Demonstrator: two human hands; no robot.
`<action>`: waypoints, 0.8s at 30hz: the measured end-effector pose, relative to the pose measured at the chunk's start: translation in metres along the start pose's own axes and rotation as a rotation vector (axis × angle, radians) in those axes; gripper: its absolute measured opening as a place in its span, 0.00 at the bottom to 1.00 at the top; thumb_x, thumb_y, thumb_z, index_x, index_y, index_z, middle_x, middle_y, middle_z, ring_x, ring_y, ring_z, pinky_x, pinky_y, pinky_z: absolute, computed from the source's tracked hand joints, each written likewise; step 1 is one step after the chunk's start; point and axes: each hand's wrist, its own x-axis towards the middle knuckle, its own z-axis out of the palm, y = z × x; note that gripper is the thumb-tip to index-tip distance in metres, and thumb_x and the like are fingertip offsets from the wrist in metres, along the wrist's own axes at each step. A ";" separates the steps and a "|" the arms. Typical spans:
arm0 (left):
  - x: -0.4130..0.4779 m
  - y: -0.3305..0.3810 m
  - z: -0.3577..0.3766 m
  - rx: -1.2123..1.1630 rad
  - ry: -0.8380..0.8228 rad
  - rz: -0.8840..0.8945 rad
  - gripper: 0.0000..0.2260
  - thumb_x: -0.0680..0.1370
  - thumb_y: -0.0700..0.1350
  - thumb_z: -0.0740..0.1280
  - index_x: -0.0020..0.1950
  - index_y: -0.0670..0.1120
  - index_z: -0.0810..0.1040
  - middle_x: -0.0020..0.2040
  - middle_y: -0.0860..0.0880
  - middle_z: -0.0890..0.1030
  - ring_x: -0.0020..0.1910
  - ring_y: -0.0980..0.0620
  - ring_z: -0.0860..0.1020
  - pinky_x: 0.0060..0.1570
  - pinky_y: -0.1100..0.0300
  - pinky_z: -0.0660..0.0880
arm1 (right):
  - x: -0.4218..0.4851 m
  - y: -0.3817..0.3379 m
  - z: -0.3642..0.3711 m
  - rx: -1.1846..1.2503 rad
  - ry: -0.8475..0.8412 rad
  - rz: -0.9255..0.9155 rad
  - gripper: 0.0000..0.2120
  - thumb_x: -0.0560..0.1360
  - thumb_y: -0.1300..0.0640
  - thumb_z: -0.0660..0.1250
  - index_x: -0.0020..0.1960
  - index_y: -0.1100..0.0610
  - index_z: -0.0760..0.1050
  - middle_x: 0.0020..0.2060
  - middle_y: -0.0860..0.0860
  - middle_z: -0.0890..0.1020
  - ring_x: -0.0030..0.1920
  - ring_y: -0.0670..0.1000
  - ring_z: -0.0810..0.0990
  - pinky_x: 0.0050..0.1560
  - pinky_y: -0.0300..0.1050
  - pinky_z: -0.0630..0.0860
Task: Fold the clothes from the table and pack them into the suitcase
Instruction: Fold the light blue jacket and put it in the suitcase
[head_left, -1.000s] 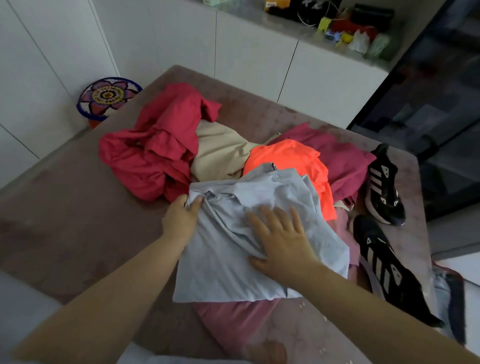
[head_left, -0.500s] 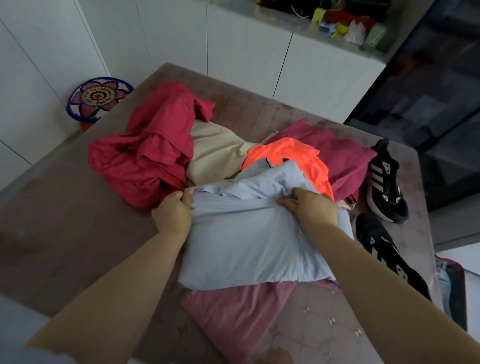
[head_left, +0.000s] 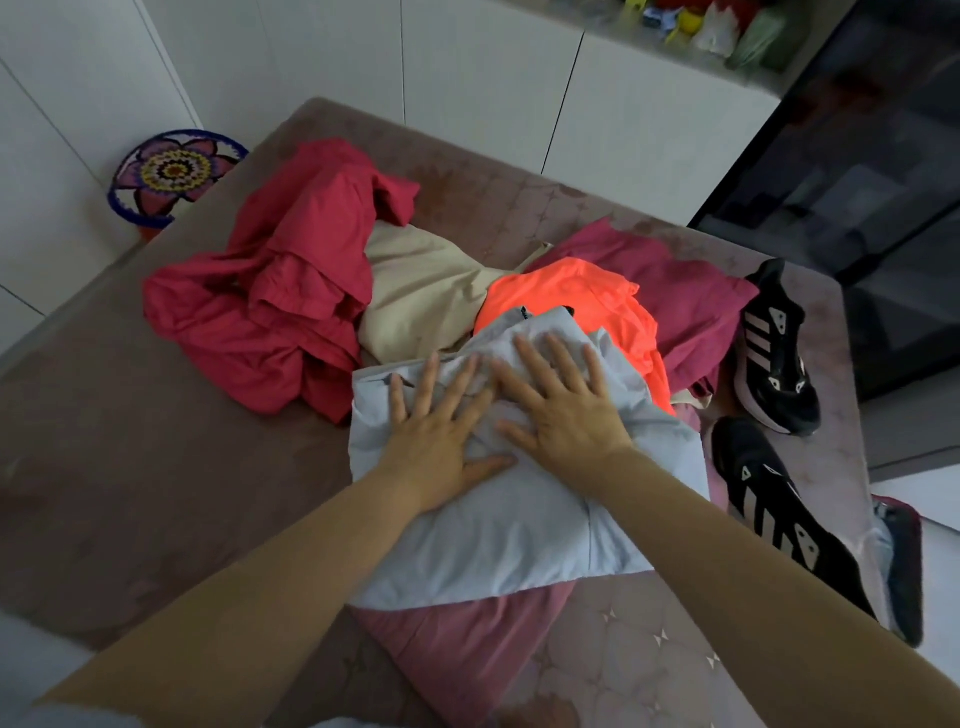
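Observation:
A light blue garment (head_left: 498, 530) lies folded on the table (head_left: 130, 467), on top of a dusty pink cloth (head_left: 462, 654). My left hand (head_left: 441, 431) and my right hand (head_left: 561, 410) both press flat on its upper part, fingers spread, gripping nothing. Behind it lie a crumpled red garment (head_left: 275, 291), a beige one (head_left: 421, 296), a neon orange one (head_left: 576, 296) and a maroon one (head_left: 675, 291). At the right edge of the frame, below the table, part of a suitcase (head_left: 904, 561) shows.
Two black sneakers with white stripes (head_left: 779, 353) (head_left: 779, 514) lie on the table's right side. A round patterned stool (head_left: 171, 174) stands by the far left corner. White cabinets and a cluttered shelf (head_left: 717, 26) run behind; a dark glass panel is at right.
Both hands have let go of the blue garment's top edge after folding it over, and now lie flat on it with fingers spread.

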 end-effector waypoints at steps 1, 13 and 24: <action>0.003 -0.002 -0.003 -0.015 -0.046 -0.038 0.40 0.61 0.79 0.34 0.67 0.64 0.25 0.70 0.60 0.26 0.74 0.45 0.31 0.66 0.36 0.32 | -0.003 0.006 0.006 0.004 -0.084 0.037 0.30 0.74 0.34 0.51 0.71 0.47 0.66 0.69 0.55 0.72 0.67 0.63 0.70 0.68 0.62 0.54; 0.033 -0.032 -0.008 -0.021 -0.243 -0.118 0.25 0.79 0.65 0.43 0.72 0.65 0.34 0.77 0.59 0.38 0.76 0.47 0.38 0.69 0.40 0.33 | -0.007 0.019 0.014 0.145 -0.394 0.328 0.46 0.60 0.24 0.22 0.75 0.39 0.40 0.77 0.55 0.46 0.76 0.59 0.45 0.72 0.58 0.37; 0.022 -0.044 -0.023 0.131 0.077 0.262 0.43 0.76 0.51 0.67 0.74 0.59 0.34 0.75 0.54 0.30 0.73 0.46 0.31 0.69 0.38 0.40 | -0.086 -0.117 -0.017 0.274 -0.324 -0.111 0.41 0.68 0.31 0.59 0.76 0.42 0.51 0.74 0.53 0.63 0.74 0.61 0.58 0.66 0.67 0.43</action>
